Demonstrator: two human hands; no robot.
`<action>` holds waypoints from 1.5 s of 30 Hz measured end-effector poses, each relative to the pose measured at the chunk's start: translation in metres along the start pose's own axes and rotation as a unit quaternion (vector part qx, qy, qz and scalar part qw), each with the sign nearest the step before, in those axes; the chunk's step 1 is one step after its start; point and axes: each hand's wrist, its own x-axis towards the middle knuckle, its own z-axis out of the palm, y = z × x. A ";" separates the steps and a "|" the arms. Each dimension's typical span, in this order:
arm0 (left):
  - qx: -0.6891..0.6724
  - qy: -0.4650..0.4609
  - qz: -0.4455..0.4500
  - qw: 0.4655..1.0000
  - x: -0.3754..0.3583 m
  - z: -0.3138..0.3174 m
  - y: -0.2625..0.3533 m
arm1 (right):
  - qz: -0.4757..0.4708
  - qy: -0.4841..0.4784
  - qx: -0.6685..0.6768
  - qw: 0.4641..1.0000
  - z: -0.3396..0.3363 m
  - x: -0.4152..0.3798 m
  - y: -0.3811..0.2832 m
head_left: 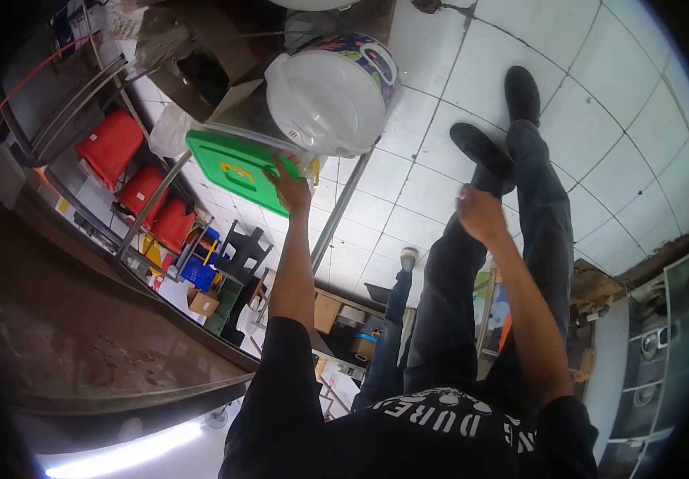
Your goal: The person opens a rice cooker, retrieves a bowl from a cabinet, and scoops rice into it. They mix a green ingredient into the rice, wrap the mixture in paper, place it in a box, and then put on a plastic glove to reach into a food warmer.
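1. The white tiled floor (pixel 600 120) is filling the frame from twelve round to three o'clock, and the person's own dark-trousered legs and black shoes (pixel 522 92) are standing on it.
2. A brown curved metal surface (pixel 81 335) is sweeping across the eight o'clock area, with a bright strip light below it.
3. A large white bucket (pixel 330 96), patterned along its side, is sitting at twelve o'clock beside a cardboard box (pixel 201 76).
4. Three red containers (pixel 111 144) are lining a metal rack at ten o'clock.
5. A green plastic lid (pixel 236 169) is lying just under the bucket, near centre, tilted. It is looking light, stiff and fairly smooth, so a pinch on its rim is probably suiting it best, or the moulded yellow handle on top.
6. The left hand (pixel 291 189) is gripping the lid's near edge, fingers curled over the rim.
7. The right hand (pixel 480 214) is hanging loosely curled by the thigh at two o'clock, holding nothing that shows.
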 end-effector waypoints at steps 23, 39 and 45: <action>-0.369 0.112 0.009 0.923 0.004 0.022 -0.014 | -0.085 0.009 0.073 0.994 -0.023 0.052 -0.058; -0.456 0.386 -0.558 0.576 -0.009 0.060 -0.052 | -0.679 -0.040 -0.222 0.698 0.135 0.158 -0.256; -0.483 0.649 -0.176 0.562 -0.025 0.022 -0.013 | -0.680 0.039 -0.243 0.690 0.181 0.152 -0.242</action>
